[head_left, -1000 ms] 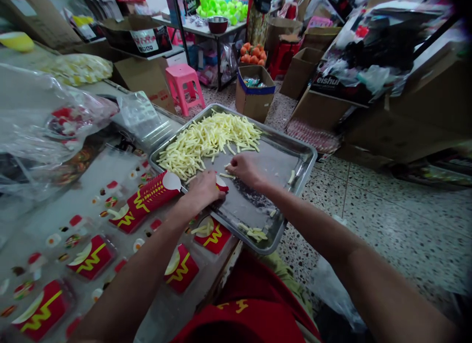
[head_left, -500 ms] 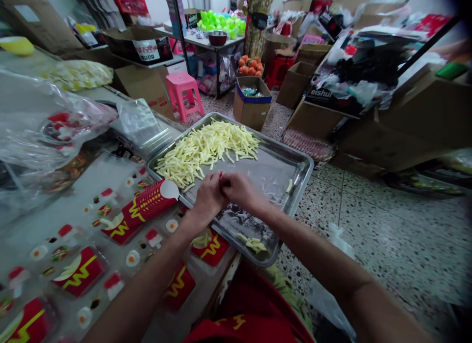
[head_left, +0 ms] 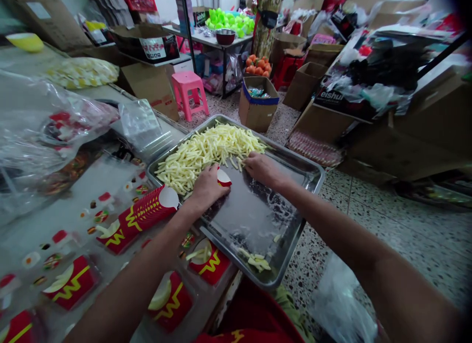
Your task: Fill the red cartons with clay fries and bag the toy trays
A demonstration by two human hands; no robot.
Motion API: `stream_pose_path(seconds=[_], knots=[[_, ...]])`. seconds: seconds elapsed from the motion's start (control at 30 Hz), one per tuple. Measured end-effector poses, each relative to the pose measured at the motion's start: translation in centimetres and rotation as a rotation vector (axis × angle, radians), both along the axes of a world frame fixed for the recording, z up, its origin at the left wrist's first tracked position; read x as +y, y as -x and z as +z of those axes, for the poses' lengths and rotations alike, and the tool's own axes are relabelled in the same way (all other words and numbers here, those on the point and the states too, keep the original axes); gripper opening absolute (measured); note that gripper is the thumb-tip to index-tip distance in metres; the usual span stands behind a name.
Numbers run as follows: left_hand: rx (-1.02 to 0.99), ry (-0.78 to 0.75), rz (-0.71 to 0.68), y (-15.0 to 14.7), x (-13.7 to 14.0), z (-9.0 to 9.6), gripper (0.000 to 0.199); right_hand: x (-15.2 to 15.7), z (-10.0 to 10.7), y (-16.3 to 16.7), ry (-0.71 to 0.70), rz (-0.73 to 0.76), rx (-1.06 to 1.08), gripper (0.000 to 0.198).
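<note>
My left hand is closed around a small red fry carton with a white inside, over the metal tray. A heap of pale yellow french fries lies along the tray's far left side. At the heap's right edge, the curled fingers of my right hand are on some fries; the fingertips are partly hidden. Several loose fries rest in the tray's near corner. Left of the tray, a nested stack of red cartons with yellow zigzag marks lies on its side.
Clear plastic packs with red cartons and small food shapes cover the table on the left. Crumpled plastic film lies behind them. Beyond the tray stand a pink stool and an open cardboard box.
My hands, together over the tray before, are now apart. My right hand has moved right and away to the fries. The carton in my left hand now shows clearly.
</note>
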State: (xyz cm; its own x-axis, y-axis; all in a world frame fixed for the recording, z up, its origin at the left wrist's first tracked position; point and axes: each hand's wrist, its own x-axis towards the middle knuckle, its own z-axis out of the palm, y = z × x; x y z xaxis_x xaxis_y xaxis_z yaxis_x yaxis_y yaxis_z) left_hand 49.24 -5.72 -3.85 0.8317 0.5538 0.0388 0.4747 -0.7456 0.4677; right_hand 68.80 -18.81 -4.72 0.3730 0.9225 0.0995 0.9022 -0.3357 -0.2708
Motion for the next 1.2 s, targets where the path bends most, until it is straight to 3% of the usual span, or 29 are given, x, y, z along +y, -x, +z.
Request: stream_pose_path(seconds=[0.07,0.13,0.2,0.33,0.43,0.57,0.7,0.83,0.93,1.07,1.2], knots=[[0.075,-0.027,-0.012,-0.1,0.5,0.4,0.073,-0.6,-0.2,0.3,-0.038,0.034,0.096,0.026],[0.131,-0.036,-0.036,-0.2,0.8,0.7,0.071,-1.0,0.1,0.2,-0.096,0.021,0.228,0.040],[0.165,-0.036,-0.051,-0.1,1.0,1.0,0.072,-0.8,0.8,-0.3,-0.072,0.069,0.324,0.049],[0.199,-0.024,-0.081,0.5,1.1,1.5,0.075,1.7,2.8,-1.3,0.171,0.290,0.286,0.073],[0.179,-0.005,-0.105,1.1,1.0,1.9,0.076,3.4,3.8,-1.1,0.328,0.342,0.157,0.091],[0.196,-0.002,-0.137,1.5,0.4,2.0,0.076,2.4,3.4,-0.2,0.367,0.389,0.060,0.054],[0.263,-0.034,-0.198,1.3,-0.8,1.9,0.069,-0.6,2.1,0.9,0.227,0.400,0.116,0.013],[0.246,-0.047,-0.275,0.6,-2.1,1.9,0.067,-2.1,0.5,3.3,0.027,0.316,0.172,0.015],[0.232,-0.044,-0.254,0.2,-2.9,1.7,0.070,-2.1,0.2,5.9,-0.018,0.199,0.164,0.018],[0.052,-0.053,-0.170,0.8,-3.3,1.1,0.077,-1.2,2.5,8.4,0.066,0.098,0.127,0.020],[-0.125,-0.056,-0.004,3.2,-3.9,1.3,0.083,-0.7,5.2,9.8,0.052,0.167,0.320,0.021]])
